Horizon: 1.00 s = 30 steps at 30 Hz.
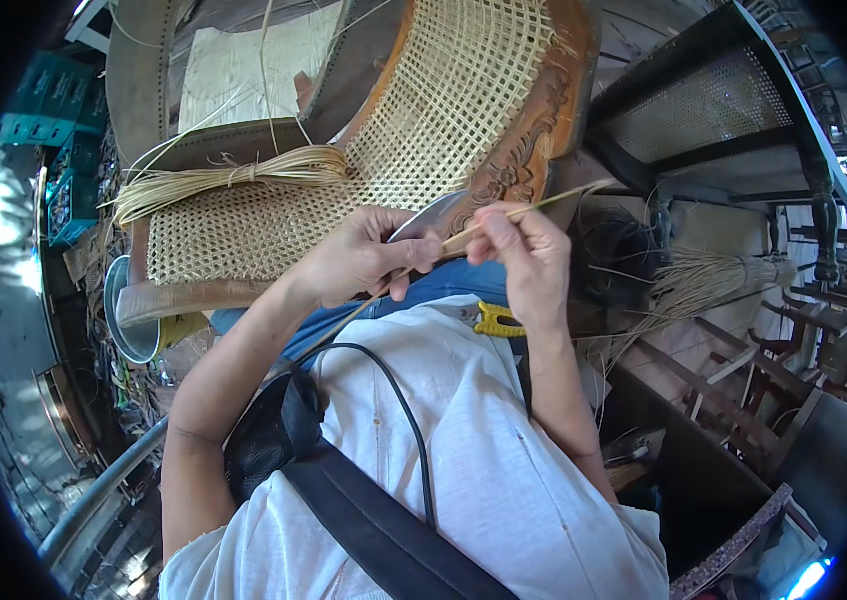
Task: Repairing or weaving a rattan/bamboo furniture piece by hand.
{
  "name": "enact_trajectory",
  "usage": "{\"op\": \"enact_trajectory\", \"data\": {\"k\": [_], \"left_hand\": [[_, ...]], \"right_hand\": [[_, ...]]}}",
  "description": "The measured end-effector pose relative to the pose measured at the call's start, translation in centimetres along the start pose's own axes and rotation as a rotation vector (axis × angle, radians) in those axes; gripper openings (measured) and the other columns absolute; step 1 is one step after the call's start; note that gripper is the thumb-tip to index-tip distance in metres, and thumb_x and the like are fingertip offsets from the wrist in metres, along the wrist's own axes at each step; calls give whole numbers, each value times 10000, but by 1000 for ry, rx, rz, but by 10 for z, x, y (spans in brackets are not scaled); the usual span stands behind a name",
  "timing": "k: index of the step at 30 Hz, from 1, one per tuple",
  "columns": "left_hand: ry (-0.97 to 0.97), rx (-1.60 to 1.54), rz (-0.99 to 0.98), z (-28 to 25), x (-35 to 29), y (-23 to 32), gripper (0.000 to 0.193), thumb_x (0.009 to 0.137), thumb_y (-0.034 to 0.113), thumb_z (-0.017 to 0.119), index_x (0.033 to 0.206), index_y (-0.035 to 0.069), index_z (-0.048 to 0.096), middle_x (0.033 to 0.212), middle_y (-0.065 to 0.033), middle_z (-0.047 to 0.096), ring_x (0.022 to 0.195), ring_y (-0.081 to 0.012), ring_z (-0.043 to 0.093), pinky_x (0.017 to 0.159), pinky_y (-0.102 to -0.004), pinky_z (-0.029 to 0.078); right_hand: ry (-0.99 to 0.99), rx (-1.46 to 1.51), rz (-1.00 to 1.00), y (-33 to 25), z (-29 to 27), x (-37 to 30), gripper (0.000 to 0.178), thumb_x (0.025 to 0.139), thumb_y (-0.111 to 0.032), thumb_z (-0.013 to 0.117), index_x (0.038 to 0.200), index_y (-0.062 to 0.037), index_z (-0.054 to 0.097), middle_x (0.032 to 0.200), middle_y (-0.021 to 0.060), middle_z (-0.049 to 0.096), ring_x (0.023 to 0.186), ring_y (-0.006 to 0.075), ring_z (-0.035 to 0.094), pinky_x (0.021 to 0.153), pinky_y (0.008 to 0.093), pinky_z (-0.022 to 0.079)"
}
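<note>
My left hand [371, 255] is closed around a knife, its handle hidden in my fingers. The pale grey blade [430, 216] points up and to the right. My right hand [526, 262] pinches a thin tan cane strip [461, 240] between thumb and fingers. One end of the strip juts out past my right hand to the upper right. Its other part runs under my left thumb and down across my lap. Just beyond both hands lies a woven cane chair panel [333, 195] in a carved wooden frame [523, 165].
On the panel rests a tied bundle of cane strips [233, 185]. A yellow-handled tool [496, 320] lies by my waist. At the left stand a metal bucket [133, 320] and green crates [48, 100]. To the right are a dark cane-backed chair [708, 100] and loose cane [703, 285].
</note>
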<state>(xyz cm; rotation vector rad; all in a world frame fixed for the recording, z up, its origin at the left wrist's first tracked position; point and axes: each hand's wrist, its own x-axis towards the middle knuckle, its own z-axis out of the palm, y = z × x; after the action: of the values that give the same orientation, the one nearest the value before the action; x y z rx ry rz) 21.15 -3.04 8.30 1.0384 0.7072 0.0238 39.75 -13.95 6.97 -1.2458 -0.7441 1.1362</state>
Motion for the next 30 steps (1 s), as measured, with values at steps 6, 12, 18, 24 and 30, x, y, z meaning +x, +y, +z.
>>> {"op": "enact_trajectory", "data": {"k": [6,12,18,24,30], "left_hand": [[16,249,-32,-24,-5,-18,193,935,196,657,831,33,644,645,36,575,538,-38,600,426,-162,365],[83,372,-99,-46,-23,-27,190,912,158,642,899,-31,660,725,-5,603,565,-80,593,514,-214,477],[136,383,-112,-70,-39,-43,207,919,161,644,869,-40,647,708,-13,597,545,-73,569,506,-222,450],[174,610,-127,-91,-61,-55,222,910,177,644,814,-21,627,624,-1,563,517,-69,531,496,-244,421],[258,704,-177,-112,-81,-69,190,849,160,683,798,-15,633,578,-23,547,495,-85,523,473,-276,411]], "right_hand": [[140,1,4,0,-58,20,180,973,-141,610,1023,26,653,819,63,666,675,116,644,639,252,564],[259,9,-107,-5,-96,31,184,974,-146,607,1037,21,649,841,74,670,676,119,652,634,265,575],[320,11,-166,-15,-115,39,182,964,-127,616,1077,15,627,853,84,672,679,129,658,638,279,587],[475,52,-229,-24,-142,48,225,942,-82,622,1139,3,556,853,102,666,676,143,660,608,294,596],[605,30,-407,-53,-189,52,166,954,-106,611,1090,-19,574,849,87,664,672,146,657,611,291,588]]}}
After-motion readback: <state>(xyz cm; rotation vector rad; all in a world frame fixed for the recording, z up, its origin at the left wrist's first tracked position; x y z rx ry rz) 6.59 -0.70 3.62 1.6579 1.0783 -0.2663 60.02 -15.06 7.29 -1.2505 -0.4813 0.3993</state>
